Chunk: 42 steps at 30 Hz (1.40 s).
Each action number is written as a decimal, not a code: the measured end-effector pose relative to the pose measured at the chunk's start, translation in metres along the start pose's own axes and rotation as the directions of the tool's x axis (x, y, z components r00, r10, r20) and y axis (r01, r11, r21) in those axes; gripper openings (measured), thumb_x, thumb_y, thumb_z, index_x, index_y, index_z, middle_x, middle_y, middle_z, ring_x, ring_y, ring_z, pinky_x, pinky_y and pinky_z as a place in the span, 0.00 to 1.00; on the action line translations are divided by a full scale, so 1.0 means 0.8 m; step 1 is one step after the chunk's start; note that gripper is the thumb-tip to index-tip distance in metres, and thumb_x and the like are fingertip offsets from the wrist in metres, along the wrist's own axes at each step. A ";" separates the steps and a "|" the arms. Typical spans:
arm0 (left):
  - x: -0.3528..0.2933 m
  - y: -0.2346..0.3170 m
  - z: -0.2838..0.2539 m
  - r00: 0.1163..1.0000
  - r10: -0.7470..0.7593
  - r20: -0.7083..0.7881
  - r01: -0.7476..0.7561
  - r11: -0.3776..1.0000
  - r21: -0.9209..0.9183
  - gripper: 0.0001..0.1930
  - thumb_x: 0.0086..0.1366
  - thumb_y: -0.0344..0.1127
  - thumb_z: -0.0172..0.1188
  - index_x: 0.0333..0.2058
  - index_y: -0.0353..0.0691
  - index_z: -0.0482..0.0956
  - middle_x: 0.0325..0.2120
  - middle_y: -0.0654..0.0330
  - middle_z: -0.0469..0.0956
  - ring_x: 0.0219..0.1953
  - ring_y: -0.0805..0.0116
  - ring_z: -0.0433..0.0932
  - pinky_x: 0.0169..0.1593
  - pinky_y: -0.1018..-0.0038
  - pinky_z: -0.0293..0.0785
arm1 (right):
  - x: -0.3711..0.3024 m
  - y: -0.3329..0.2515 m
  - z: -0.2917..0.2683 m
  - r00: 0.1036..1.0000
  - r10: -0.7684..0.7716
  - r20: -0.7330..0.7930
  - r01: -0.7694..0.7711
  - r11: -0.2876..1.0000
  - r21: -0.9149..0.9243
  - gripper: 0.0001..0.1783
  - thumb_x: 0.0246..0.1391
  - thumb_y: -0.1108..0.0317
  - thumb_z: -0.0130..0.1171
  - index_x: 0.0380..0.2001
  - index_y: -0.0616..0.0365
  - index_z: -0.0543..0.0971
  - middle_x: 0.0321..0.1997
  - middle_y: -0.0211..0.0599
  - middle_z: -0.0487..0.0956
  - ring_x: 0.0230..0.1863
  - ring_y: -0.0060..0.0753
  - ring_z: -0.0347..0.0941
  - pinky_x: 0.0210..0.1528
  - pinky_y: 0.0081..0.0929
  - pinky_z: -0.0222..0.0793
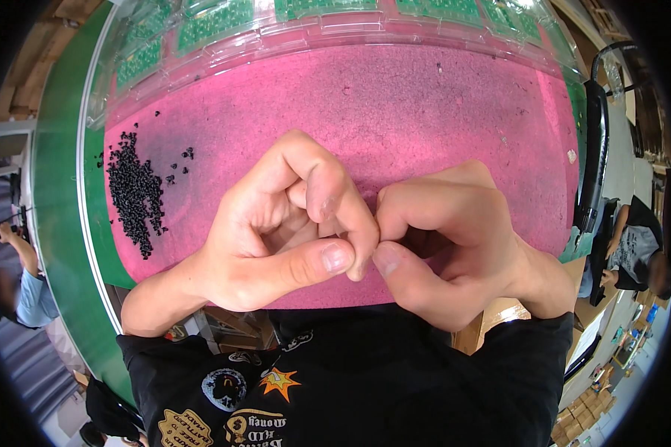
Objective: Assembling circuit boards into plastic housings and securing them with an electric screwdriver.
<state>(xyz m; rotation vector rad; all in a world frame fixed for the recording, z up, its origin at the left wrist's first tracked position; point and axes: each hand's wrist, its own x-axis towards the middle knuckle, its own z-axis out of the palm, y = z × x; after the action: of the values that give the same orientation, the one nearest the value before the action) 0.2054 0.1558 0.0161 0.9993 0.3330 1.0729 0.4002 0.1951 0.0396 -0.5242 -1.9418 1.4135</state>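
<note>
A pink mat (425,112) covers the table. Above the mat's middle, the left hand (276,238) and right hand (440,238) pinch together; what they grip is hidden, probably something tiny and light. Small black pieces (136,194) lie on the mat's left side.

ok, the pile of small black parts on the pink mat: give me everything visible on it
The pile of small black parts lies on the pink mat, near its left edge, left of the left hand. The pieces are tiny, dark and granular; their exact shape is too small to tell. They form a loose, elongated heap running roughly top to bottom, with a few strays scattered to its upper right. Neither hand touches it; the right hand is farther off. Only the mat touches it.
</note>
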 end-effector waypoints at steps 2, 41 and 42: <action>0.000 0.000 0.000 1.000 -0.002 0.002 0.002 1.000 -0.005 0.13 0.63 0.19 0.53 0.39 0.39 0.58 0.29 0.51 0.75 0.31 0.73 0.72 0.38 0.77 0.70 | 0.000 0.000 0.000 1.000 -0.005 0.001 0.005 1.000 0.030 0.06 0.42 0.75 0.54 0.16 0.62 0.71 0.12 0.31 0.68 0.10 0.23 0.61 0.13 0.22 0.52; 0.001 0.001 -0.002 1.000 0.008 0.014 -0.008 1.000 0.003 0.15 0.62 0.18 0.54 0.39 0.40 0.58 0.29 0.51 0.75 0.32 0.72 0.73 0.39 0.76 0.71 | -0.001 0.001 0.000 1.000 -0.010 0.006 0.010 0.999 0.033 0.05 0.42 0.76 0.55 0.16 0.61 0.71 0.12 0.31 0.68 0.10 0.23 0.61 0.13 0.22 0.52; 0.001 0.000 -0.003 1.000 0.010 0.022 -0.010 1.000 0.002 0.15 0.62 0.18 0.53 0.39 0.40 0.57 0.29 0.51 0.75 0.32 0.72 0.74 0.39 0.76 0.71 | -0.001 0.002 0.000 1.000 -0.010 0.006 0.010 0.999 0.033 0.05 0.42 0.76 0.55 0.16 0.61 0.71 0.12 0.31 0.68 0.10 0.23 0.61 0.13 0.22 0.52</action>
<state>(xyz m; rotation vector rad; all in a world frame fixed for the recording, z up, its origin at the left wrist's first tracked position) 0.2041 0.1574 0.0154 1.0149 0.3117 1.0702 0.4007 0.1944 0.0380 -0.4952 -1.9199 1.4396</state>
